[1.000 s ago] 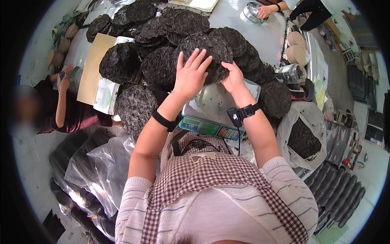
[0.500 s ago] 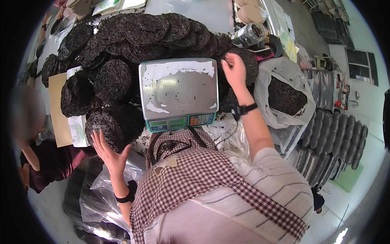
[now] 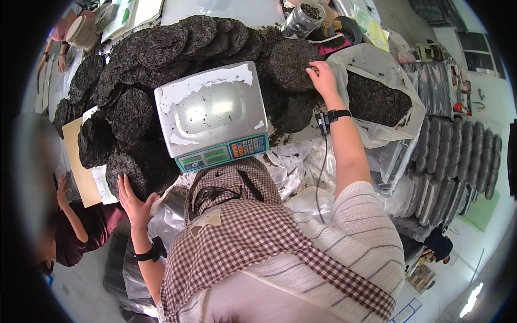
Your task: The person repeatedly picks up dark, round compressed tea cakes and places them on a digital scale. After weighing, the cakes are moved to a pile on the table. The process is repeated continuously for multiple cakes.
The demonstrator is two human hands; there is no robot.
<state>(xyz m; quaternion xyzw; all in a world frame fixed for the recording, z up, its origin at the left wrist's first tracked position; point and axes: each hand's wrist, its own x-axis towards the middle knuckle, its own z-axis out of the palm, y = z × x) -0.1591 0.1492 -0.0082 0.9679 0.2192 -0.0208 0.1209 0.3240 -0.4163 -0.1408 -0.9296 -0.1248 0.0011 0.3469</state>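
My right hand (image 3: 323, 81) has its fingers curled closed at the right edge of a dark round disc of what looks like dried seaweed (image 3: 293, 63). The grip itself is partly hidden. My left hand (image 3: 134, 203), fingers spread, rests against or just beside a thick stack of similar discs (image 3: 141, 171); I cannot tell if it touches. Between my hands stands a digital scale (image 3: 212, 110) with a silver pan, which carries only a few dark crumbs and torn white patches. Behind it, overlapping dark discs (image 3: 161, 46) lie in a long heap.
To the right sits an open plastic bag (image 3: 336, 64) of dark seaweed. A clear jar (image 3: 304, 20) lies tilted at the back. Brown cardboard (image 3: 75, 161) stands at the left, near another person's arm (image 3: 72, 215). Packed black bundles (image 3: 458, 151) are stacked far right.
The view has shifted, so the scale appears farther left and tilted. My right hand has moved away from the scale's right side to the disc's edge. My left hand stays spread by its stack.
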